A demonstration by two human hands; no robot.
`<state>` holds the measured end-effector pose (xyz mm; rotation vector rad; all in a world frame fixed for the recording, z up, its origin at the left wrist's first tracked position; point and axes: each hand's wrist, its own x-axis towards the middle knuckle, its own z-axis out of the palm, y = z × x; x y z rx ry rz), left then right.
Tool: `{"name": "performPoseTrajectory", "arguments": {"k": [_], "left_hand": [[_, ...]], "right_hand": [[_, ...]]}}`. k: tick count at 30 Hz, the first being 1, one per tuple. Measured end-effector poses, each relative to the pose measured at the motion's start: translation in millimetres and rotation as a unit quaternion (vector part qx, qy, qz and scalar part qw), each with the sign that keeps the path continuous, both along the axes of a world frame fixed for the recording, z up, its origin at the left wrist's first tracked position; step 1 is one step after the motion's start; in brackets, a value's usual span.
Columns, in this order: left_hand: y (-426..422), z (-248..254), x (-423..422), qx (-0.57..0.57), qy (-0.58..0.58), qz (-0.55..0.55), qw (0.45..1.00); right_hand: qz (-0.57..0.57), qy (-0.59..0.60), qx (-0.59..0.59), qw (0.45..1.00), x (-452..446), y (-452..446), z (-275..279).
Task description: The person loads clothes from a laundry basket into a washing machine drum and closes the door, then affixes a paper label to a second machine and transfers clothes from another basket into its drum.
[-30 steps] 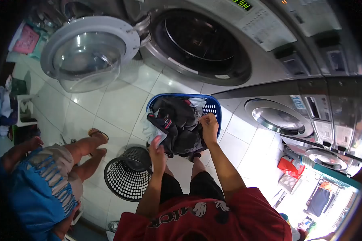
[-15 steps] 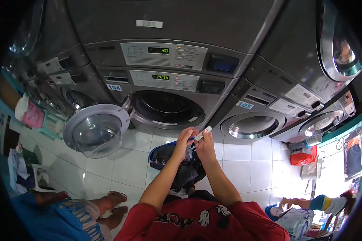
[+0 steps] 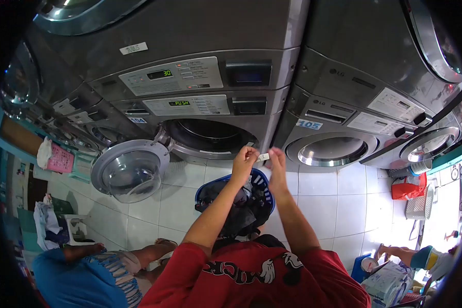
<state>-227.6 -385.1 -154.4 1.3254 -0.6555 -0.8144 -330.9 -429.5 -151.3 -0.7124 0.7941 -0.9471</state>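
Note:
Between my two hands, above a blue laundry basket [image 3: 262, 180], is a small white strip [image 3: 262, 157] with dark marks on it. My left hand [image 3: 245, 163] pinches its left end between closed fingers. My right hand [image 3: 277, 172] is by the strip's right end; its fingers are blurred, and I cannot tell whether they touch it. Dark clothes [image 3: 236, 213] fill the basket on the floor below, partly hidden by my left forearm. Ahead, the washer [image 3: 210, 136] marked 104 has its round door [image 3: 131, 169] swung wide to the left. Its display reads PUSH.
A closed washer [image 3: 331, 150] marked 105 stands on the right. A person in a blue top [image 3: 79, 274] is at lower left, near a chair piled with clothes [image 3: 46, 223]. On the right are a red bag [image 3: 409, 186] and a grey basket [image 3: 421, 203]. Another person's legs show at lower right.
My view has shifted, and the washers sit tilted and further left. My hands have drawn apart. The strip, earlier at my right hand's fingertips, is now in my left fingers. More of the basket shows.

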Motion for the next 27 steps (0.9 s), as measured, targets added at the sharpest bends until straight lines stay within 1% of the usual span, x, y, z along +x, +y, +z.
{"name": "performPoseTrajectory", "arguments": {"k": [1,2,3,4,5,7,9,11,12,15,16,17,19,20,21,22,23,24,25,27], "left_hand": [[0.8,-3.1,5.5,0.046,-0.127,-0.04,0.99],[0.6,-0.5,9.1,0.049,-0.166,-0.046,0.984],[-0.1,2.9,12.5,0.051,-0.165,-0.053,0.984],[-1.0,7.3,15.8,0.062,-0.209,-0.061,0.974],[-1.3,10.6,17.1,0.071,-0.253,-0.07,0.962],[-3.2,13.3,17.2,0.067,-0.266,-0.072,0.959],[-5.8,12.9,18.9,0.062,-0.319,-0.089,0.942],[-6.7,13.0,18.1,0.05,-0.338,-0.1,0.934],[-7.1,13.5,17.8,0.04,-0.358,-0.103,0.927],[-8.6,14.0,17.1,0.045,-0.33,-0.112,0.936],[-10.8,7.8,21.2,0.066,-0.319,-0.138,0.935],[-13.4,-0.9,22.7,0.062,-0.321,-0.135,0.935],[-22.2,-15.3,20.5,0.016,-0.156,-0.099,0.983],[-26.7,-21.4,19.8,0.022,-0.111,-0.106,0.988],[-31.2,-28.4,18.5,0.023,-0.11,-0.105,0.988],[-35.4,-31.0,16.7,-0.014,-0.006,-0.063,0.998],[-37.7,-34.1,16.1,-0.05,0.098,-0.02,0.994],[-37.7,-37.5,17.6,-0.054,0.062,0.012,0.997],[-39.2,-44.1,18.5,-0.053,0.062,0.013,0.997],[-43.3,-59.3,22.7,0.035,-0.021,0.152,0.987]], "right_hand": [[-0.013,0.068,-0.135,0.988,-5.5,-10.2,-1.6],[-0.008,0.187,-0.245,0.951,-12.2,-20.9,1.9],[-0.002,0.301,-0.349,0.887,-17.2,-30.9,6.2],[0.004,0.355,-0.422,0.834,-19.4,-34.7,20.6],[-0.001,0.36,-0.42,0.833,-20.3,-36.4,28.1],[0.033,0.435,-0.495,0.751,-20.9,-38.9,38.2],[0.027,0.441,-0.5,0.745,-18.2,-38.4,41.8],[0.03,0.452,-0.54,0.709,-15.9,-37.0,43.7],[0.027,0.454,-0.54,0.708,-15.1,-36.1,43.0],[0.028,0.463,-0.556,0.689,-8.3,-37.4,39.9],[0.023,0.466,-0.542,0.699,-6.9,-37.3,40.0],[0.019,0.469,-0.527,0.709,-5.5,-36.5,40.7],[0.003,0.467,-0.538,0.701,-0.3,-39.0,40.4],[-0.003,0.471,-0.526,0.708,3.2,-41.1,37.6],[-0.008,0.475,-0.511,0.716,5.5,-41.9,34.3],[-0.006,0.476,-0.511,0.716,7.8,-43.3,33.3],[-0.029,0.477,-0.501,0.721,11.0,-47.1,32.6],[-0.051,0.478,-0.491,0.726,14.4,-51.8,32.1],[-0.05,0.478,-0.491,0.727,17.3,-58.0,30.1],[-0.045,0.479,-0.508,0.715,25.6,-72.8,23.9]]}}
